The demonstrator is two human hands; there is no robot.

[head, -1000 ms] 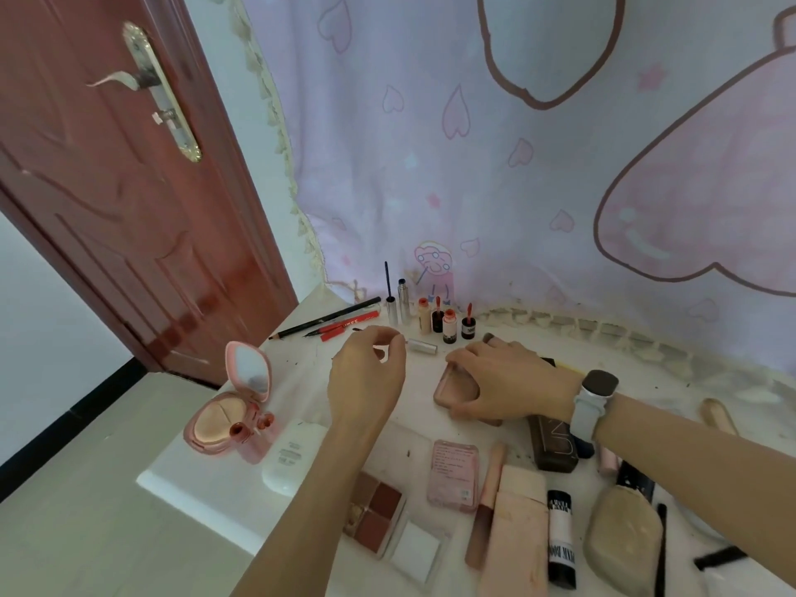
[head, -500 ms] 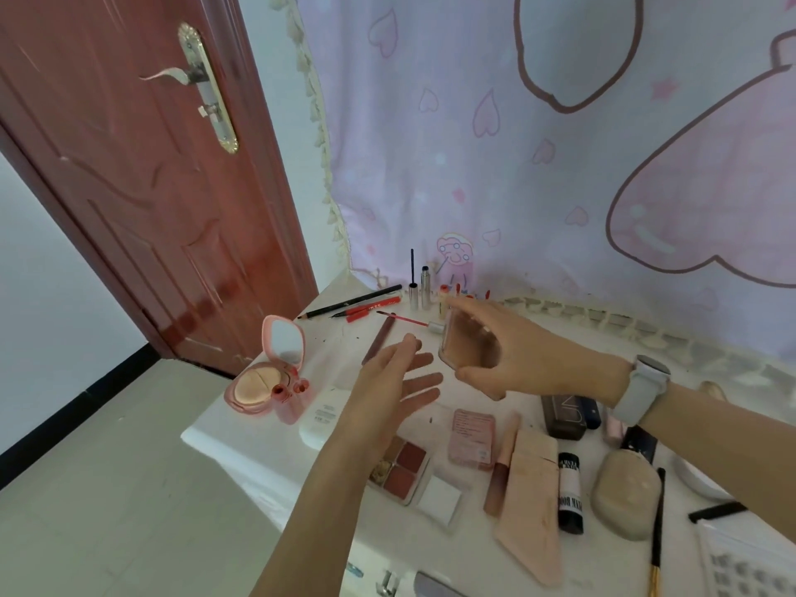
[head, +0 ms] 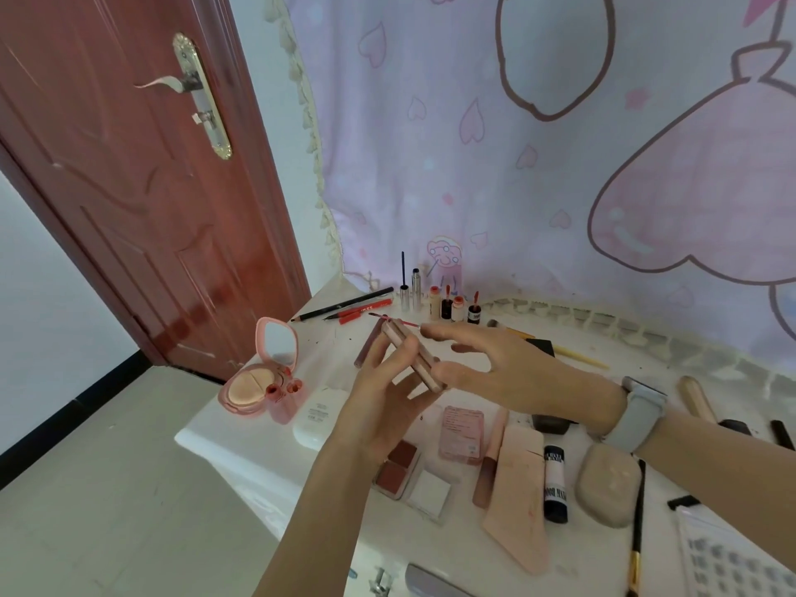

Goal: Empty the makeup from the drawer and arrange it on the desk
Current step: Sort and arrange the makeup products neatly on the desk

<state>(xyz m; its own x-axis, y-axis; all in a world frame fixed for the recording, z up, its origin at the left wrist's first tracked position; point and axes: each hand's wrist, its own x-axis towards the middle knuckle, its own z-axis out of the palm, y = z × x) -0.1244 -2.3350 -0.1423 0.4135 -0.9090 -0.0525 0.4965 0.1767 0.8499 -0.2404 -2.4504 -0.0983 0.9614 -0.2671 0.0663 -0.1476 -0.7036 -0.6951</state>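
A red-brown door (head: 142, 200) stands beside a pink curtain (head: 538, 165).

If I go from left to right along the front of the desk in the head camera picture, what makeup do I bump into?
Pink mirror compact → white bottle → red blush palette → pink flat case → black-and-white tube → beige sponge → long black brush.
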